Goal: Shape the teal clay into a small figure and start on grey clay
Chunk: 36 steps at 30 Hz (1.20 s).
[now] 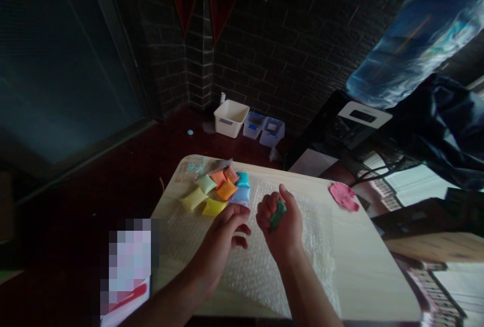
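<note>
My right hand (282,221) is closed around a green lump of modelling clay (278,214), which shows between the curled fingers and the palm, thumb pointing up. To its left, my left hand (229,226) hovers with loosely bent fingers apart and nothing visible in them. Just beyond that hand lie small pillow-shaped packets: a yellow packet (214,207), an orange packet (227,189), a pale green packet (206,184), a light blue packet (240,194) and a turquoise packet (243,180). Both hands are above a sheet of bubble wrap (260,281).
A flattened pink piece (344,196) lies at the right edge of the pale wooden table (366,266). A clear bag (191,170) rests at the far left corner. On the floor behind stand a white basket (229,119) and two clear bins. A water dispenser (348,125) stands right.
</note>
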### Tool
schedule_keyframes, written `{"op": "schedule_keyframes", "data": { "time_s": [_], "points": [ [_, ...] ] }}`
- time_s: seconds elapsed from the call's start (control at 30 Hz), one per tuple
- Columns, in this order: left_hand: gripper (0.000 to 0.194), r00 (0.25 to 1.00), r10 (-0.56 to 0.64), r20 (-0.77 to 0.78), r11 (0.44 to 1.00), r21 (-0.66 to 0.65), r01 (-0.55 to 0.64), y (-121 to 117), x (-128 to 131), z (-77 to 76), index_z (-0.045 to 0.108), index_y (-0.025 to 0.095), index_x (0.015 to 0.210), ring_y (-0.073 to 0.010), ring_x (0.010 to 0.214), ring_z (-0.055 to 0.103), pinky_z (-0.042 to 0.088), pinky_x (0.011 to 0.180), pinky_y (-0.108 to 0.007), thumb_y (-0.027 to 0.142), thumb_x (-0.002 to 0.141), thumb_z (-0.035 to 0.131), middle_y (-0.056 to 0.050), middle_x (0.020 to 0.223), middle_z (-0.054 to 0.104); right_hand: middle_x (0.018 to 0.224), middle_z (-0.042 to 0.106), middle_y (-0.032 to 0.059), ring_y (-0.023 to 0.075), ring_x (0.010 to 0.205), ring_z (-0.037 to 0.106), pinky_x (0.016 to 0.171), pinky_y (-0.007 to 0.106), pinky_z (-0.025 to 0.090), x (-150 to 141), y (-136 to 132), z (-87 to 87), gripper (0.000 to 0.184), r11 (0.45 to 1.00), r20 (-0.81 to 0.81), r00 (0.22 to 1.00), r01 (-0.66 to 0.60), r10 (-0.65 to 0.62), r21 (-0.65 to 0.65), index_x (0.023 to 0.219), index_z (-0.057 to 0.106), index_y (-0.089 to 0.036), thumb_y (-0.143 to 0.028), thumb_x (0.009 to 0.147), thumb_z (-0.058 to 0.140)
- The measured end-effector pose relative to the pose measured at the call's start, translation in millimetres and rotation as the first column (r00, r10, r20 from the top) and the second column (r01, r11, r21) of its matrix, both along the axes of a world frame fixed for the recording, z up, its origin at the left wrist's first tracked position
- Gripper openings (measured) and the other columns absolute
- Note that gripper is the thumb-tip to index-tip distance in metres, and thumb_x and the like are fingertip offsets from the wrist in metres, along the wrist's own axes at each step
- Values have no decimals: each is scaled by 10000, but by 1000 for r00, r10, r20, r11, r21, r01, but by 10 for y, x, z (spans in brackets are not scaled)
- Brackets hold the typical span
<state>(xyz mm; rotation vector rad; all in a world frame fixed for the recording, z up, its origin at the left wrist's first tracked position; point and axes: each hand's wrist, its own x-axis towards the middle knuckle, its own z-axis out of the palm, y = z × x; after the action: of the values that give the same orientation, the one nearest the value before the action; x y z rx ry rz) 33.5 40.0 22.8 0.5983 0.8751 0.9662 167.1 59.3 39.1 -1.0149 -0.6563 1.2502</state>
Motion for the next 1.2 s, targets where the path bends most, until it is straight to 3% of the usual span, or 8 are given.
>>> {"op": "schedule_keyframes", "data": {
  "time_s": [0.1, 0.17, 0.27, 0.33, 0.6, 0.73, 1.0, 1.2],
  "points": [
    [334, 959, 64, 276, 982, -188, -12, -9, 38, 16, 687, 164, 996, -227, 869, 665, 544, 768, -358, 454, 839, 733, -100, 1034, 686, 681, 655, 26, 187, 613, 619, 570, 311, 521, -67, -119, 5, 526, 988, 260, 965, -77, 39, 135, 753, 690, -214, -619, 992, 454],
    [373, 911, 127, 393, 969, -246, -29, 18, 28, 59, 706, 159, 1034, -227, 903, 675, 549, 841, -358, 498, 880, 711, -99, 1008, 706, 1060, 774, 81, 262, 963, 715, 856, 411, 570, -129, -216, -15, 473, 964, 516, 855, -177, 51, 198, 1169, 737, -231, -567, 1048, 427],
    [409, 881, 196, 431, 967, -235, -101, 77, -17, 120, 727, 170, 1102, -208, 909, 680, 549, 821, -315, 535, 925, 670, -78, 1004, 732, 1571, 564, 71, 330, 1453, 495, 1241, 578, 287, -226, -332, -61, 527, 876, 781, 621, -412, 68, 251, 1573, 469, -310, -498, 1081, 450],
    [364, 894, 223, 389, 967, -204, -153, 105, -43, 135, 734, 185, 1140, -191, 907, 689, 547, 795, -288, 474, 922, 701, -59, 1021, 751, 1679, 424, 42, 332, 1562, 342, 1297, 608, 131, -271, -370, -73, 574, 836, 811, 582, -474, 61, 278, 1637, 351, -336, -507, 1094, 418],
    [331, 934, 245, 261, 963, -174, -204, 171, -154, 191, 733, 124, 747, -146, 592, 631, 494, 532, -258, 431, 867, 709, -38, 670, 688, 1478, 617, 66, 318, 1412, 517, 1182, 538, 387, -248, -243, -96, 519, 912, 468, 882, -152, -48, 380, 1445, 574, -334, -611, 1077, 336],
    [421, 920, 256, 297, 963, -163, -216, 220, -246, 269, 645, 146, 592, -133, 422, 531, 391, 420, -243, 458, 867, 583, -7, 482, 544, 1331, 681, 89, 316, 1167, 650, 988, 514, 514, -245, -200, -183, 498, 930, 455, 890, -154, -16, 335, 1325, 639, -300, -619, 1056, 368],
    [450, 920, 209, 333, 971, -181, -155, 231, -328, 316, 548, 185, 513, -91, 323, 301, 230, 360, -222, 458, 870, 534, 44, 387, 347, 1180, 706, 84, 303, 1083, 649, 927, 485, 492, -295, -303, -102, 407, 948, 505, 862, -191, 38, 256, 1297, 651, -291, -555, 1057, 457],
    [381, 951, 244, 190, 929, 237, -286, 147, -272, 259, 674, 180, 791, -199, 678, 613, 510, 687, -327, 445, 964, 462, -53, 735, 659, 1311, 701, 79, 312, 1170, 655, 932, 468, 535, -494, -283, -154, 409, 984, 100, 987, -138, 127, 113, 1241, 690, -294, -596, 1012, 535]
  ]
}}
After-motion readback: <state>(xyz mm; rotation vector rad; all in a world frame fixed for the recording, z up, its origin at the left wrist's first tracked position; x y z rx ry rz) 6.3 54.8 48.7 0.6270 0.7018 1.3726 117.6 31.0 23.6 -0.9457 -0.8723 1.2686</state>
